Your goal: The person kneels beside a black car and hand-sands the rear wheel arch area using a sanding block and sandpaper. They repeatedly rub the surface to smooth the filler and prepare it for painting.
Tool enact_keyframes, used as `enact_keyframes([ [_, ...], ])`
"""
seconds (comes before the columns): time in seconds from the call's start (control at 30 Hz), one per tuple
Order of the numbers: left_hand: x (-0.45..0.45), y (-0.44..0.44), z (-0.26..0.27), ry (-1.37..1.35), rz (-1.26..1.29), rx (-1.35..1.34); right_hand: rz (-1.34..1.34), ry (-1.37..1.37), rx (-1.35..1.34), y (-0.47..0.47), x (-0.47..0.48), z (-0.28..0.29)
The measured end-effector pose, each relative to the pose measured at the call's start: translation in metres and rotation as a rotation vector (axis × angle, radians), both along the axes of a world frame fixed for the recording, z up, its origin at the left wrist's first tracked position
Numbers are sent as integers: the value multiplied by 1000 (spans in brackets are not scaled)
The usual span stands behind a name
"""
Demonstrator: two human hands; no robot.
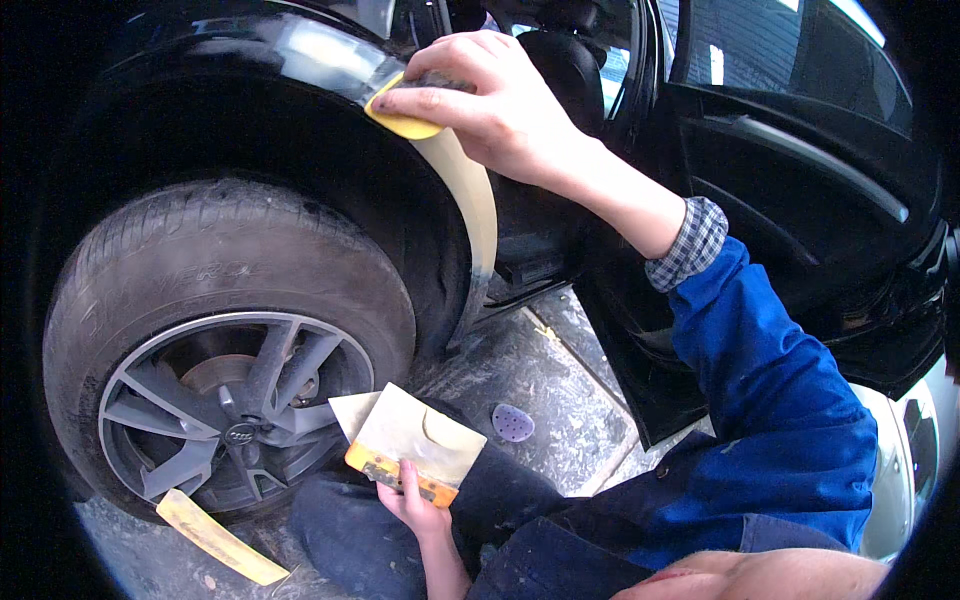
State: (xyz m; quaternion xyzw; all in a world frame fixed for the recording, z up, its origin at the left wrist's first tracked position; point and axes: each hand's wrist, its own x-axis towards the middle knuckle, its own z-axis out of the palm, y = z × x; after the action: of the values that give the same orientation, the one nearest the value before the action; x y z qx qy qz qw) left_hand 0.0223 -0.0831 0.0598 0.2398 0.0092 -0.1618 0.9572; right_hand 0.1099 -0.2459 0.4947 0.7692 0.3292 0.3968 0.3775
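Note:
My right hand (480, 105) reaches up to the wheel arch and grips a yellow flexible pad or spreader (409, 126), pressed against the arch edge. Below it runs a curved beige band of body filler (469, 191) along the arch. Grey, sanded-looking paint (322, 56) shows on the black fender above. Low in front of me, my left hand (416, 502) holds flat metal filler spreaders (416, 431), one with an orange handle edge (442, 491), thumb on top. A second plate peeks out behind the first. My left fingers are mostly hidden underneath.
A dusty tyre (225, 255) with a grey alloy wheel (240, 435) fills the left. On the floor lie a purple perforated sanding disc (514, 423) and a curved yellow strip (221, 536), by the tyre. The black car door (795, 187) stands open at right.

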Motion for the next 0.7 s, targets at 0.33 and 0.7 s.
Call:
enact_keyframes([
  [0.33, 2, -5, -11, 0, -101, 55, 30, 87, 58, -1, 7, -2],
  [0.7, 5, -9, -15, -19, -128, 31, 26, 98, -4, -26, 5, -11],
])
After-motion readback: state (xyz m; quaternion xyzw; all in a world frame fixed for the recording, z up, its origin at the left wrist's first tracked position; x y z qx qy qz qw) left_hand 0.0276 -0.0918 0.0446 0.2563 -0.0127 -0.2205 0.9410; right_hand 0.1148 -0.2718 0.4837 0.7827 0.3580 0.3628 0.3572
